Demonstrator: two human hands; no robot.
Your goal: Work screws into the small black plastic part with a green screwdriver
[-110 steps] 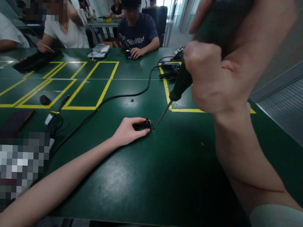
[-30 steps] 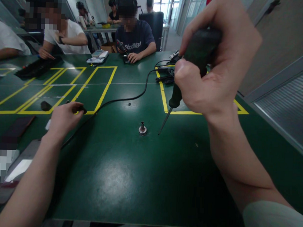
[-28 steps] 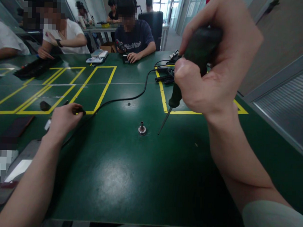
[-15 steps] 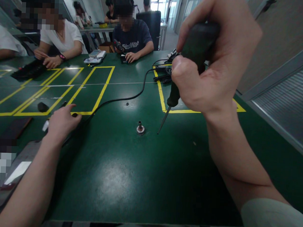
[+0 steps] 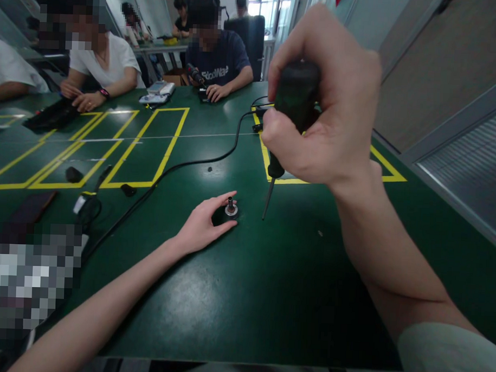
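Observation:
My right hand [image 5: 328,102] is wrapped round the dark handle of a screwdriver [image 5: 296,98], raised in the upper right of the view. Its thin shaft points down and slightly left, the tip above the green table. A small round metal part with an upright stem [image 5: 231,208] stands on the table near the middle. Around its left side my left hand [image 5: 206,221] is spread, thumb on the near side and fingers on the far side. Whether the fingers touch the part I cannot tell.
A black cable [image 5: 179,164] runs across the green table [image 5: 244,305]. Left lie a dark phone-like slab [image 5: 33,207], small black pieces [image 5: 128,190] and a cable with a white tag [image 5: 80,203]. Yellow tape [image 5: 171,145] marks areas. Co-workers sit across the table, one holding a dark tool [image 5: 195,74].
My left hand has moved right, from the small black pieces to around the metal part. My right hand has shifted left and slightly down with the screwdriver, which stands more upright.

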